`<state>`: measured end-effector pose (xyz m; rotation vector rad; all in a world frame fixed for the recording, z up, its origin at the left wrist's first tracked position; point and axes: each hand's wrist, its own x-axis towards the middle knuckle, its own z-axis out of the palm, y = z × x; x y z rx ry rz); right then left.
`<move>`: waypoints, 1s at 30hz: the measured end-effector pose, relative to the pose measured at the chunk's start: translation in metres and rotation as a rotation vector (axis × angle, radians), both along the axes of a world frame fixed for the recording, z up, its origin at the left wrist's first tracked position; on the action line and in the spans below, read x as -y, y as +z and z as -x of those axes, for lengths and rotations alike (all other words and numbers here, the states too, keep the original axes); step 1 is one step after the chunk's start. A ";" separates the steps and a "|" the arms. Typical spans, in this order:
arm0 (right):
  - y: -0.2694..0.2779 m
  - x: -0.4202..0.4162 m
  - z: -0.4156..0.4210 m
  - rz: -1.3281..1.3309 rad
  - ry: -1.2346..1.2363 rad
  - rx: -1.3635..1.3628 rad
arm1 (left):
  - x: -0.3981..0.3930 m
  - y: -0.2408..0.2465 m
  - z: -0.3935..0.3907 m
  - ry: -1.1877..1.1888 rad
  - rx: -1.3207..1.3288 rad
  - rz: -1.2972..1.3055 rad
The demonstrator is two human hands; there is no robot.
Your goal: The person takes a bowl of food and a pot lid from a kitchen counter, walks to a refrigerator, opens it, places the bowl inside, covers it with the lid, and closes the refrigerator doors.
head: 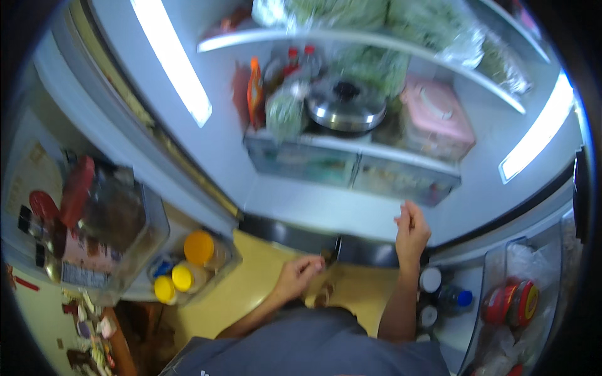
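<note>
Before me an open refrigerator (291,197) shows its lit interior. My left hand (297,276) hovers over the floor just in front of the refrigerator's dark lower front (291,235). Its fingers are loosely curled and nothing shows in them. Farther forward, my right hand (412,230) is raised near the right-hand clear drawer (400,181), with bent fingers and no object in it. A lidded metal pan (345,110) rests on the shelf above the drawers. To its right stands a clear container with a pink lid (437,105); a bagged green vegetable (284,113) lies to its left.
An upper shelf (357,37) carries bagged leafy greens (423,23). The left door bin (155,235) holds packages and yellow-lidded jars (183,277). In the right door are red jars (510,303) and a blue-capped bottle (463,298). An orange bottle (255,96) stands inside at left.
</note>
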<state>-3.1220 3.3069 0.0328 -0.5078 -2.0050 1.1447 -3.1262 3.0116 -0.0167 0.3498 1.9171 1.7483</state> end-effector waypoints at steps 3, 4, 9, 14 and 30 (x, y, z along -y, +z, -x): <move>0.021 0.025 -0.019 -0.001 0.047 0.011 | 0.025 0.000 -0.028 0.132 0.034 -0.049; 0.025 0.034 -0.022 -0.026 0.069 0.008 | 0.035 0.003 -0.038 0.177 0.004 -0.065; 0.034 0.055 -0.052 -0.102 -0.010 0.006 | 0.092 0.004 -0.066 0.347 0.041 -0.065; 0.031 0.084 -0.113 -0.144 -0.120 0.065 | 0.171 0.000 -0.095 0.490 0.019 -0.016; 0.055 0.144 -0.335 -0.372 -0.431 0.170 | 0.329 0.057 -0.148 1.003 -0.506 -0.096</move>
